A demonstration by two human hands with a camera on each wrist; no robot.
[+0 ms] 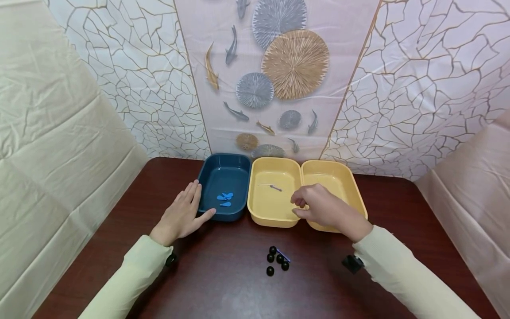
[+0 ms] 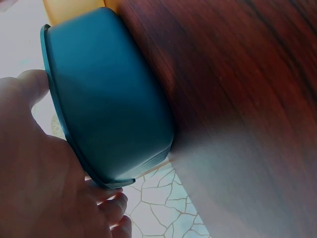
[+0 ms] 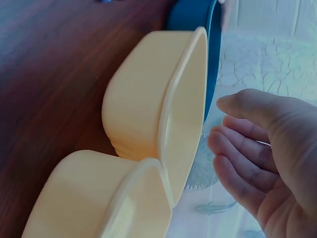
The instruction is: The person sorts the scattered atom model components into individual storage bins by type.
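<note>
At the near left corner of the dark blue tray [image 1: 224, 217], my left hand [image 1: 181, 215] rests on the rim with fingers extended. Inside that tray lie several small blue teardrop-shaped pieces [image 1: 225, 204]. Over the seam between the two yellow trays hovers my right hand [image 1: 318, 204], its fingers loosely bent; the right wrist view shows nothing between thumb and fingers. The middle yellow tray [image 1: 275, 221] holds a small purple stick [image 1: 276, 188] with a thin pale line beside it. On the table, several black balls [image 1: 270, 270] lie around another purple stick [image 1: 283, 255].
The right yellow tray [image 1: 350, 177] adjoins the middle one, and all three trays line the back of the dark wooden table [image 1: 223, 283]. Behind them hangs a patterned cloth [image 1: 255, 128]. Pale fabric [image 1: 48, 133] walls in the left side, and similar fabric the right.
</note>
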